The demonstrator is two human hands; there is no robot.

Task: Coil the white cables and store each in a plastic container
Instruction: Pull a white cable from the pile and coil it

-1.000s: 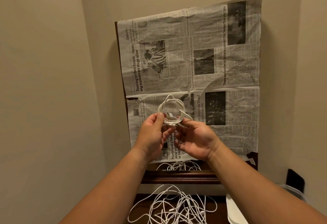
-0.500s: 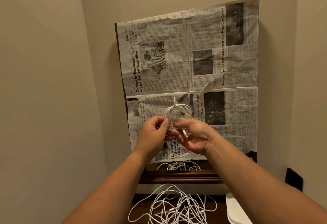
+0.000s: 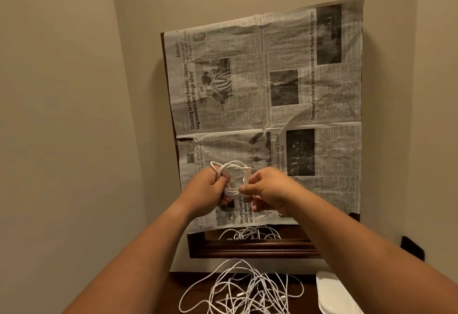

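A small round coil of thin white cable [image 3: 233,168] is held up between both hands. The left hand [image 3: 207,191] grips its left edge; the right hand [image 3: 271,189] pinches its right edge, thumb against forefinger. Well below the grip lies a loose tangle of white cables [image 3: 244,289] on a dark wooden surface (a pale plastic container [image 3: 333,297] just right of it). Behind the grip is a creased newspaper sheet [image 3: 272,85].

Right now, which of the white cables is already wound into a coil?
The cable held up between the left hand and right hand, before the newspaper. The other cables lie loose and tangled below.
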